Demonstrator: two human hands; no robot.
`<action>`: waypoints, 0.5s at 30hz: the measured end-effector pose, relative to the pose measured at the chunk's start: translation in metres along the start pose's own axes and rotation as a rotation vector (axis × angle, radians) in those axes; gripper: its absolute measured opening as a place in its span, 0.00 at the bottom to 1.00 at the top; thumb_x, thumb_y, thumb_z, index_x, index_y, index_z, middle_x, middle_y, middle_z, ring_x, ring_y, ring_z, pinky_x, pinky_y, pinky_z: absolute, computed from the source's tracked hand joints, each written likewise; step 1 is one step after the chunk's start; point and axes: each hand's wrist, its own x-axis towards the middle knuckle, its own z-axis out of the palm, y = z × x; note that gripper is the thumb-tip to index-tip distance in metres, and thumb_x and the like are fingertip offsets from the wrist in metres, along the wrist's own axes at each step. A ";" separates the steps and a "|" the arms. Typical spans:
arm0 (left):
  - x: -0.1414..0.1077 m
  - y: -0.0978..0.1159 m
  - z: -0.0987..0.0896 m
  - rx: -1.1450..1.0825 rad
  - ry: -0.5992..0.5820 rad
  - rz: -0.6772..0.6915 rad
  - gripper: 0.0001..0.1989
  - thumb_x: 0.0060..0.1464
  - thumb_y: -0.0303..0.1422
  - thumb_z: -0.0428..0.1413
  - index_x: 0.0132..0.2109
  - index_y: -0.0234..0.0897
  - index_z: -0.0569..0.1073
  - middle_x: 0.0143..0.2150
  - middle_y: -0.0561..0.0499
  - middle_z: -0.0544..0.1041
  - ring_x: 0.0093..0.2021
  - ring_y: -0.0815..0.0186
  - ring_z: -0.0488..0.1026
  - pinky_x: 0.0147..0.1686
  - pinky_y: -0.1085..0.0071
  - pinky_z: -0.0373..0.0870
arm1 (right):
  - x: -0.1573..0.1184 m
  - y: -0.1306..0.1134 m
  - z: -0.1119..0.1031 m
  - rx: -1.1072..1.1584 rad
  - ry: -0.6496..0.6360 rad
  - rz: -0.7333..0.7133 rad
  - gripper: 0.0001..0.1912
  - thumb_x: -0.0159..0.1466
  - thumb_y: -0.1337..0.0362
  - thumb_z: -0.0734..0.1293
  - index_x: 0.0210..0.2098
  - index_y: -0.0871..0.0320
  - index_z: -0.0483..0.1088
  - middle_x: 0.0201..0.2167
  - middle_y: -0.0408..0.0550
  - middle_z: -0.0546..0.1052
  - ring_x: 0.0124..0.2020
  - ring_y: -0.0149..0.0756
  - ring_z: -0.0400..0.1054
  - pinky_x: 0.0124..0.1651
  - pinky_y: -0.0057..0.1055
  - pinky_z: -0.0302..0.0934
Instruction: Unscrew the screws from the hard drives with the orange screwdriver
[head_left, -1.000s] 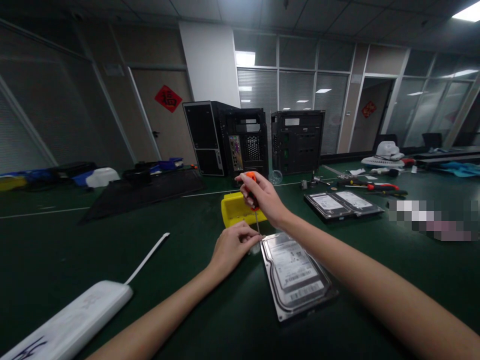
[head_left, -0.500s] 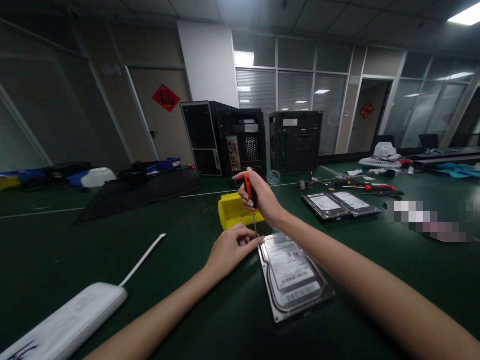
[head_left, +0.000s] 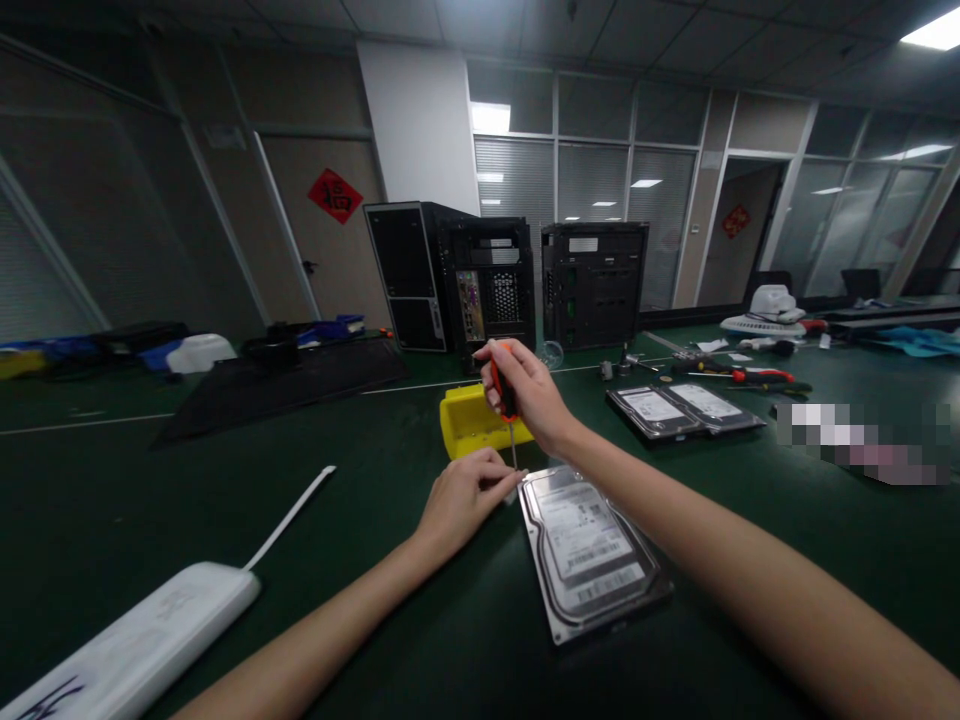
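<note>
A silver hard drive with a white label lies on the green table, tilted slightly away to the left. My right hand is wrapped around the orange and black handle of a screwdriver. Its thin shaft points down, with the tip close to the drive's far left corner. Beside that corner, my left hand has thumb and fingertips pinched together near the screwdriver tip; what they hold, if anything, is too small to make out. Just behind both hands stands a yellow box.
Two more hard drives lie to the right, with pliers and screwdrivers behind them. Black computer cases stand at the back. A white power strip with its cable is at the near left; a dark mat lies beyond it.
My left fingertips have drawn slightly left off the drive's corner. The right hand has shifted a little down and right, with the screwdriver more upright.
</note>
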 end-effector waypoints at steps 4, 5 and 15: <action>0.000 0.001 0.000 0.022 -0.006 0.008 0.17 0.58 0.40 0.48 0.32 0.39 0.78 0.33 0.51 0.72 0.32 0.66 0.68 0.32 0.72 0.61 | 0.000 0.001 0.000 -0.020 0.029 -0.010 0.13 0.61 0.53 0.61 0.38 0.57 0.65 0.22 0.36 0.63 0.18 0.20 0.56 0.20 0.20 0.51; 0.000 0.001 0.000 0.025 -0.005 0.008 0.17 0.59 0.40 0.48 0.32 0.39 0.78 0.33 0.51 0.72 0.32 0.66 0.68 0.32 0.72 0.61 | 0.000 0.001 -0.001 -0.024 0.041 -0.008 0.13 0.61 0.53 0.61 0.39 0.56 0.65 0.21 0.36 0.63 0.17 0.20 0.55 0.20 0.20 0.51; -0.001 0.005 -0.001 0.056 -0.004 0.001 0.18 0.59 0.41 0.47 0.31 0.39 0.77 0.32 0.51 0.72 0.31 0.66 0.68 0.31 0.72 0.61 | 0.000 0.001 0.001 -0.062 0.010 -0.033 0.13 0.61 0.55 0.60 0.43 0.53 0.64 0.22 0.36 0.61 0.17 0.21 0.53 0.19 0.21 0.49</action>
